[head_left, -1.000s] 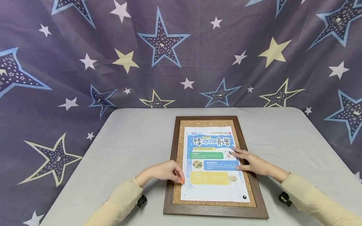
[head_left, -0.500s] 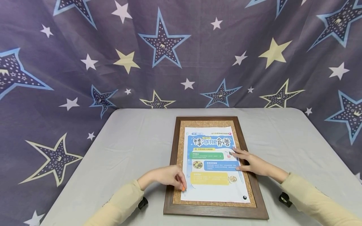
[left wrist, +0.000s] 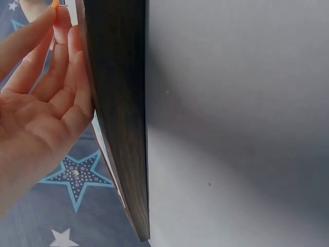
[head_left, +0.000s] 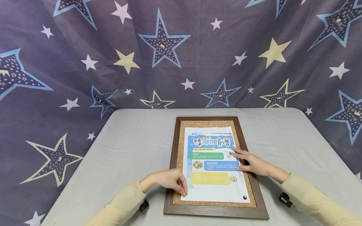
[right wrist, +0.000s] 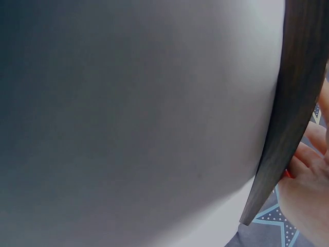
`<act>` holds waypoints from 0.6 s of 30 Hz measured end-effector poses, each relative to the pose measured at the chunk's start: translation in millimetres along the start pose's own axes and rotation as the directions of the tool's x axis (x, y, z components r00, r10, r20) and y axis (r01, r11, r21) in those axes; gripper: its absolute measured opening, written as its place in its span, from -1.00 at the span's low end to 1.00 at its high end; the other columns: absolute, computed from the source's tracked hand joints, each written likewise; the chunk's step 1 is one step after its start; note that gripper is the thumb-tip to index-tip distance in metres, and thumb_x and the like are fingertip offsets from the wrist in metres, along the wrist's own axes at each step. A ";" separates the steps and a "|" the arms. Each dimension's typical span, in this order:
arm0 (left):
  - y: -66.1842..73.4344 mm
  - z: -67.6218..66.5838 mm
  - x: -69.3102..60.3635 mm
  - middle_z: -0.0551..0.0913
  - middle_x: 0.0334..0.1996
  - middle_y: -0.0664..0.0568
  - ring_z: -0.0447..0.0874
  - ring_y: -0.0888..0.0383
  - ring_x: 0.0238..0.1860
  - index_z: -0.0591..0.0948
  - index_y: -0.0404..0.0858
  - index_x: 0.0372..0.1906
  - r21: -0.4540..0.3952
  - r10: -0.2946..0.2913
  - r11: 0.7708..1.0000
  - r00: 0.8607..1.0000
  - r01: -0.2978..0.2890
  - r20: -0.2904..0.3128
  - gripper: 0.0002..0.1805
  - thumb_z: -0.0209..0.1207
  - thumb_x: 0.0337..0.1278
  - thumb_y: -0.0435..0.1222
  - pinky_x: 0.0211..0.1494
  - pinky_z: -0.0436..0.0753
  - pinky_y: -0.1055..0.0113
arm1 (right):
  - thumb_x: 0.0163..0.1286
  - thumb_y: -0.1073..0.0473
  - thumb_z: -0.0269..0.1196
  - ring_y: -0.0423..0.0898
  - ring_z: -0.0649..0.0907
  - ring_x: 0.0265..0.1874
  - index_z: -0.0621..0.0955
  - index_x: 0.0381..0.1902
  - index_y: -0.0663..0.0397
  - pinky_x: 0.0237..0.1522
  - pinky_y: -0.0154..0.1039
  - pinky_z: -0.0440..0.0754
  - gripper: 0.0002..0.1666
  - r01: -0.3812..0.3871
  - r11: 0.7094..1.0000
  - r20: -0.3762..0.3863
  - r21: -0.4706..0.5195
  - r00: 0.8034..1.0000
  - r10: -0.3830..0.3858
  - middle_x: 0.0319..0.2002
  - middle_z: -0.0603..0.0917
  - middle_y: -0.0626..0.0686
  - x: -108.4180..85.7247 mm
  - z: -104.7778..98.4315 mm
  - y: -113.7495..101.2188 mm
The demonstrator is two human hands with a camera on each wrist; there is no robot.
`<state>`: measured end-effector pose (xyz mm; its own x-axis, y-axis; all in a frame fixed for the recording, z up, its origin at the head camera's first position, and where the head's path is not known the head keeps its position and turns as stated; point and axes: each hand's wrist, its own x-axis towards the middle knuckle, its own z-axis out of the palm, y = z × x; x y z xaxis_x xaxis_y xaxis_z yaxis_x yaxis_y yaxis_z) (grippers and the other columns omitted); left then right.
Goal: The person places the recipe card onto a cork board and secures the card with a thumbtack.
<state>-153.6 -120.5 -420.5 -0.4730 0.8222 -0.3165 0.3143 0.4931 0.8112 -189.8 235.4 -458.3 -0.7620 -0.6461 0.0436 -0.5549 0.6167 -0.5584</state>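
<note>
A printed poster [head_left: 215, 191] lies on a cork board [head_left: 206, 123] with a dark wooden frame [head_left: 173, 150]. Thumb and fingers of my left hand [head_left: 171, 180] pinch an orange push pin [head_left: 184, 194] at the poster's lower left corner. In the left wrist view the orange pin [left wrist: 55, 4] shows at the top edge, its metal point sticking out sideways. My right hand [head_left: 253, 163] rests with spread fingers on the poster's right edge. A black pin [head_left: 244, 197] sits at the lower right corner, a pink pin [head_left: 230, 133] at the upper right, a pale one [head_left: 187, 133] at the upper left.
The board lies on a table with a grey cloth [head_left: 135, 141]. Behind hangs a dark curtain with stars [head_left: 181, 75]. In the right wrist view a small red bit [right wrist: 288, 174] shows beside the right hand; what it is I cannot tell.
My left hand has moved down along the poster's left edge to its lower corner, carrying the orange push pin. The right hand has stayed in place.
</note>
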 end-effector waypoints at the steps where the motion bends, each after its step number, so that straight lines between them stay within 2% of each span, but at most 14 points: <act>1: 0.0 0.3 0.2 0.67 -0.54 -0.02 0.54 0.39 -0.59 0.65 -0.37 -0.48 0.005 0.000 1.000 1.000 0.000 0.000 -0.95 0.22 -0.14 -0.52 -0.43 0.55 0.52 | 0.18 -0.03 0.18 0.37 0.13 0.19 0.29 0.20 0.33 0.07 0.21 0.23 -0.25 0.000 1.000 -0.001 -0.001 1.000 0.000 0.26 0.14 0.35 -0.2 0.1 0.1; 9: 0.5 2.7 0.6 0.67 -0.58 0.03 0.48 0.42 -0.64 0.67 -0.33 -0.51 0.038 -0.002 0.999 1.000 0.002 -0.006 -0.94 0.25 -0.18 -0.51 -0.51 0.49 0.56 | 0.18 -0.04 0.17 0.37 0.13 0.19 0.29 0.20 0.33 0.07 0.21 0.23 -0.24 -0.001 1.000 0.002 0.001 1.000 0.001 0.26 0.14 0.36 0.0 0.0 0.0; 18: 0.2 4.0 1.6 0.66 -0.60 0.03 0.46 0.44 -0.66 0.66 -0.32 -0.55 0.053 -0.010 0.999 1.000 0.011 -0.022 -0.95 0.26 -0.18 -0.49 -0.52 0.48 0.57 | 0.18 -0.04 0.17 0.38 0.11 0.20 0.28 0.21 0.33 0.08 0.23 0.21 -0.24 -0.002 1.000 0.009 0.009 1.000 0.002 0.26 0.12 0.36 -0.2 -0.7 -1.2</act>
<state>-151.0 -118.0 -422.9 -0.4941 0.8110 -0.3133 0.3523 0.5162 0.7806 -189.2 235.1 -457.1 -0.7602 -0.6488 0.0352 -0.5501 0.6137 -0.5663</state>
